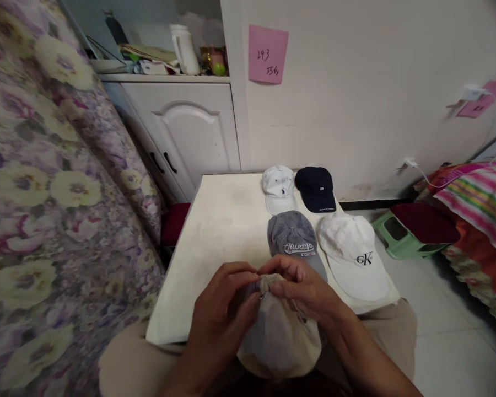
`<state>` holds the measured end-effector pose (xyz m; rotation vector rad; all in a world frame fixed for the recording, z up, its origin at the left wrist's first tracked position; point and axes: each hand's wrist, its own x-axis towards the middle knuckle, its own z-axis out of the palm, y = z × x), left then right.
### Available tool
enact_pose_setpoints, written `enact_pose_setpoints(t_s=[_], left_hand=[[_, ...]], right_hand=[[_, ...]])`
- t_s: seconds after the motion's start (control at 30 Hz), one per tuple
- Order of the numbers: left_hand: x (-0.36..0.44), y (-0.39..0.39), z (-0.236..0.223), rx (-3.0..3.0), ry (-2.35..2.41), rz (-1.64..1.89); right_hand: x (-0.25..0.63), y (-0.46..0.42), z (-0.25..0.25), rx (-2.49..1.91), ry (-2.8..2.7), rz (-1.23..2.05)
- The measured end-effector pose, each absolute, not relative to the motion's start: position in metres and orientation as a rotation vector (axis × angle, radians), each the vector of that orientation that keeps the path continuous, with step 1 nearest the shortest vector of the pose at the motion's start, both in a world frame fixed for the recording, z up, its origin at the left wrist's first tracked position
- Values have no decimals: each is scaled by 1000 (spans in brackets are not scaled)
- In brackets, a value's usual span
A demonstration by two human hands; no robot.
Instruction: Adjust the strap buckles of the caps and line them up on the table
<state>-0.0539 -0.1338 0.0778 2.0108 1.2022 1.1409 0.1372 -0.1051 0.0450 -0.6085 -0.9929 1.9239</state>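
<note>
A beige cap [279,336] rests over my lap at the near edge of the small white table [219,231]. My left hand [221,306] and my right hand [300,289] both pinch the cap's back strap at its top, fingers closed on the fabric. Just beyond my hands lies a grey cap [294,240] with lettering. To its right sits a white cap [353,253] with a black logo. Farther back are a second white cap [278,187] and a navy cap [316,188].
A floral fabric [53,182] fills the left side. A white cabinet [186,129] with clutter and a white jug [184,49] stands behind the table. A green stool [400,240] and a striped blanket [479,201] lie to the right. A pink note [267,54] hangs on the wall.
</note>
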Motion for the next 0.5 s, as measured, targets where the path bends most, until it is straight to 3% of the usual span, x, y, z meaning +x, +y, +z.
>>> enact_pose_setpoints(t_s=[0.5], left_hand=[[-51,-129,75,2164,1097,1126]], right_hand=[[136,-103,32,-601,-928,1852]])
